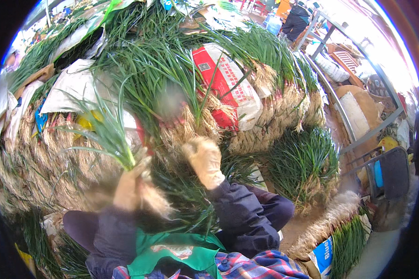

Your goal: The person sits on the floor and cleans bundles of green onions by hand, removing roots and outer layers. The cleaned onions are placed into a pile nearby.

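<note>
My left hand [132,186], in a pale glove, grips a small bunch of spring onions [125,155]. Their green leaves point up and away, and pale stringy roots [155,200] hang below the fist. My right hand [203,158], gloved too and blurred, is at the near side of a heap of spring onions [150,78]. It is close to their reddish stem bases and tangled roots [179,130]. Blur hides whether its fingers hold anything. Loose green leaves [181,195] lie between my knees.
A red and white printed sack [230,90] lies on the heap. Rows of roots [56,157] extend left under a white sheet [71,87]. More bunches [303,164] stand at right, near a metal frame [373,130] and a dark chair [395,172]. A rooted stack [349,240] lies lower right.
</note>
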